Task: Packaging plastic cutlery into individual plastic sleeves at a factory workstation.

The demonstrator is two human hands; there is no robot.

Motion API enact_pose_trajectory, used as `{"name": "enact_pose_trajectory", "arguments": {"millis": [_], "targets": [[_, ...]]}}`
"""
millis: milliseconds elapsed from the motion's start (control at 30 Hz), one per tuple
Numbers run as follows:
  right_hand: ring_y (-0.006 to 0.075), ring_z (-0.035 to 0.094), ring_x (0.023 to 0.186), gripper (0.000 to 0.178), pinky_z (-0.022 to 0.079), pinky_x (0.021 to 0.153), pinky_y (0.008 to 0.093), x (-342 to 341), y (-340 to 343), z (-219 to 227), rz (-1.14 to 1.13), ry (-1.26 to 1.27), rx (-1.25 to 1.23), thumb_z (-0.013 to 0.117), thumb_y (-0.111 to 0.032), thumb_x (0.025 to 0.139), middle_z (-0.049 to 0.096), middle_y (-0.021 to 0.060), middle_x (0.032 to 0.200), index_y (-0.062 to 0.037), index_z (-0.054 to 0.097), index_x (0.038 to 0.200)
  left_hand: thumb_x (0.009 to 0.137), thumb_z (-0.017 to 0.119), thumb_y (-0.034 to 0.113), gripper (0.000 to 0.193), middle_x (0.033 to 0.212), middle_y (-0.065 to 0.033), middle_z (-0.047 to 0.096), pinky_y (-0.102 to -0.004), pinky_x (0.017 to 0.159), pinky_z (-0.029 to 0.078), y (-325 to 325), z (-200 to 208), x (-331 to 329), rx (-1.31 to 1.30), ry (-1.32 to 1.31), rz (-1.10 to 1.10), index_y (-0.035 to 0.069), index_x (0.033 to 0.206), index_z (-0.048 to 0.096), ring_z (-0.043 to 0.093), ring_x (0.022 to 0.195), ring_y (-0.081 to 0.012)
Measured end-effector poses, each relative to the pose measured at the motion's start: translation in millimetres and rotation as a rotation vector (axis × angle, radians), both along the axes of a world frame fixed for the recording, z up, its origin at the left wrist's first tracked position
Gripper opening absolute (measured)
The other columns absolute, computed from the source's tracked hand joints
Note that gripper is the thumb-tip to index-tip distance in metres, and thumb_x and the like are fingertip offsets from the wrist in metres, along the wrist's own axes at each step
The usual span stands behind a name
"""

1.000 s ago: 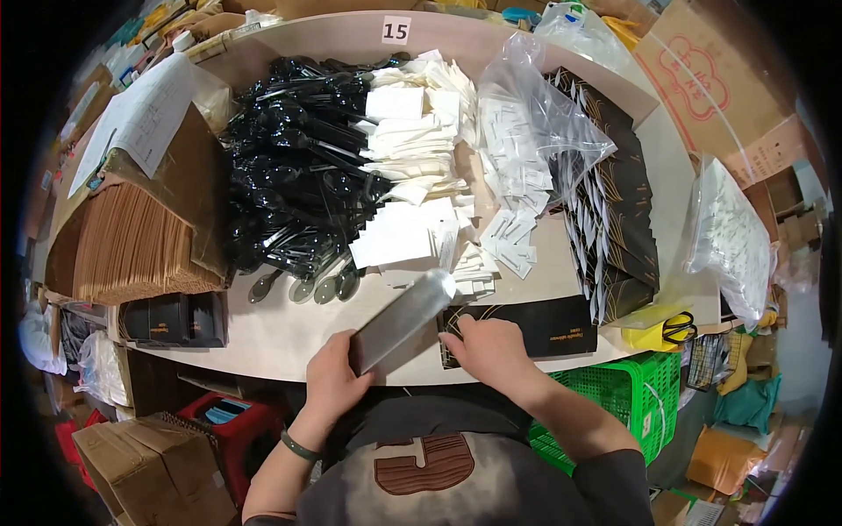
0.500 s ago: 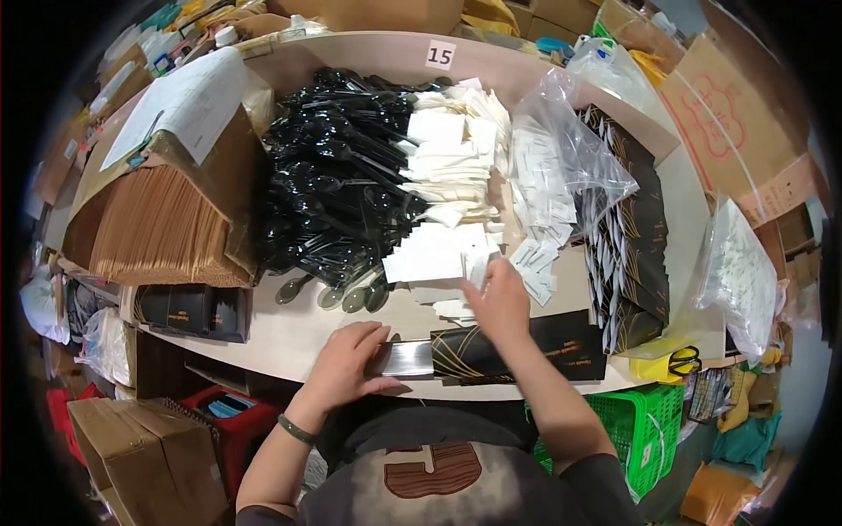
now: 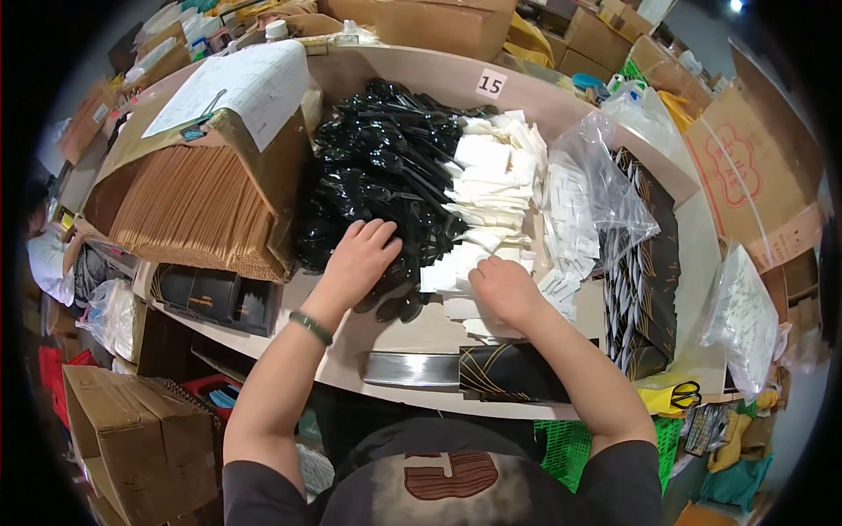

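Observation:
My left hand [image 3: 360, 259] lies palm down, fingers spread, on the near edge of a heap of black plastic cutlery [image 3: 377, 167]. My right hand [image 3: 500, 289] rests curled on a pile of white folded napkins [image 3: 487, 188] beside that heap; whether it grips one I cannot tell. On the table's front edge, below both hands, lies a black sleeve with gold lines [image 3: 513, 373] and a silvery flat pouch [image 3: 408, 368] sticking out of its left end.
A clear bag of white sachets [image 3: 583, 206] and a stack of black gold-lined sleeves [image 3: 645, 263] stand at the right. A cardboard box of brown paper sheets [image 3: 189, 206] fills the left. Yellow scissors [image 3: 675, 394] lie near the right edge. Cardboard boxes surround the curved table [image 3: 386, 337].
The silvery pouch left my left hand and now lies on the table edge by the black sleeve. Both hands moved forward, the left onto the cutlery, the right onto the napkins.

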State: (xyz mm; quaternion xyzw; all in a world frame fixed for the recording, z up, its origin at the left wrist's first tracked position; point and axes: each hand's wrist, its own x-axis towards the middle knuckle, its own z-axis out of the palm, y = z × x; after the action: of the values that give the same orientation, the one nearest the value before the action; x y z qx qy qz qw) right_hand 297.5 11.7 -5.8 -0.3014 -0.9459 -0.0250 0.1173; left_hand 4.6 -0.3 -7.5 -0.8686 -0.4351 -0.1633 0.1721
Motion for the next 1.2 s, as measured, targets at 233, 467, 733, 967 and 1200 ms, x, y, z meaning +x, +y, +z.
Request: {"name": "enact_pose_trajectory", "arguments": {"millis": [233, 467, 733, 967, 1200], "targets": [[0.035, 0.063, 0.081, 0.012, 0.052, 0.071, 0.0454, -7.7, -36.5, 31.0, -0.319, 0.332, -0.352, 0.065, -0.016, 0.078, 0.062, 0.0146, 0.081, -0.0044, 0.064, 0.082, 0.083, 0.057, 0.012, 0.006, 0.085, -0.0034, 0.057, -0.0337, 0.088, 0.044, 15.9, 27.0, -19.7, -0.034, 0.123, -0.058, 0.012, 0.089, 0.058, 0.058, 0.091, -0.0199], [0.0337, 0.064, 0.081, 0.013, 0.052, 0.072, 0.0443, -39.9, -101.6, 1.2, 0.073, 0.027, -0.528, 0.064, -0.019, 0.087, 0.063, 0.0121, 0.083, -0.0071, 0.065, 0.084, 0.091, 0.057, 0.007, 0.013, 0.092, -0.0131, 0.061, -0.0407, 0.074, 0.051, -40.1, 26.4, -22.5, -0.199, -0.329, 0.331, 0.007, 0.104, 0.059, 0.064, 0.086, -0.0321], [0.0367, 0.064, 0.085, 0.025, 0.052, 0.072, 0.046, -69.5, -121.0, -19.7, -0.011, 0.106, -0.539, 0.068, -0.028, 0.089, 0.063, 0.0142, 0.092, -0.0051, 0.06, 0.095, 0.091, 0.056, -0.006, 0.022, 0.081, -0.0095, 0.057, -0.0282, 0.066, 0.045, -137.3, -20.6, 22.2, -0.515, -1.07, 0.266, -0.001, 0.11, 0.065, 0.054, 0.071, -0.0187], [0.0319, 0.064, 0.081, 0.014, 0.053, 0.069, 0.0407, -25.8, -108.4, -4.1, -0.177, 0.242, -0.548, 0.066, -0.015, 0.085, 0.06, 0.0118, 0.086, -0.0067, 0.058, 0.091, 0.089, 0.071, 0.016, 0.013, 0.086, -0.0085, 0.065, -0.036, 0.066, 0.052, -162.9, -31.3, 36.1, -0.547, -0.777, 0.175, 0.006, 0.094, 0.064, 0.066, 0.077, -0.0267], [0.032, 0.065, 0.081, 0.013, 0.054, 0.068, 0.0407, -28.5, -101.3, 5.7, 0.035, 0.009, -0.474, 0.065, -0.014, 0.081, 0.061, 0.0119, 0.086, -0.0055, 0.059, 0.089, 0.073, 0.086, 0.02, 0.036, 0.086, -0.008, 0.058, -0.0332, 0.066, 0.051, -159.0, -31.6, 39.7, -0.73, -0.838, 0.432, 0.005, 0.093, 0.061, 0.061, 0.074, -0.0235]]}}
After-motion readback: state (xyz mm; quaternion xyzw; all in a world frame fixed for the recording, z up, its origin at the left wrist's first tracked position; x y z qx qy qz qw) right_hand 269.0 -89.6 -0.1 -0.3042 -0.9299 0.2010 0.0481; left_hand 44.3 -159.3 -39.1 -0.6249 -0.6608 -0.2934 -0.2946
